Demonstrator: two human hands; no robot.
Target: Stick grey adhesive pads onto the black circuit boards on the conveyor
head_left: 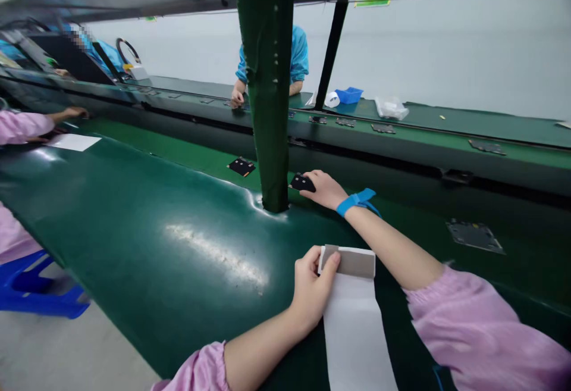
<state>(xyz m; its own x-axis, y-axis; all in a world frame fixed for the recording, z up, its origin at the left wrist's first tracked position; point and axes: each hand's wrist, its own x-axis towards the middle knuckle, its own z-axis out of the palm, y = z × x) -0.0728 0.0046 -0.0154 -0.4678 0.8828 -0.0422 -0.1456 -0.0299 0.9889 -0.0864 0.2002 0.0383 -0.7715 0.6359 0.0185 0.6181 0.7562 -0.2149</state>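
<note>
My left hand (314, 287) is closed on the top end of a long white backing-paper strip (354, 331), thumb pressed on the grey rectangular piece (357, 263) there. The strip hangs down towards the bottom edge. Farther forward, my right hand (325, 188) grips the edge of a small black circuit board (303, 183), just right of the green post. A blue wrist strap (357, 202) circles that wrist. Another black circuit board (241, 166) lies on the green belt left of the post, and a larger grey-black board (475, 235) lies to the right.
A green post (272, 93) rises from the green bench (134, 200). Several boards line the far belt, near a blue bin (349, 94) and a clear plastic bag (391, 108). Co-workers sit opposite and at left, beside a white sheet (75, 141). A blue stool (40, 287) stands lower left.
</note>
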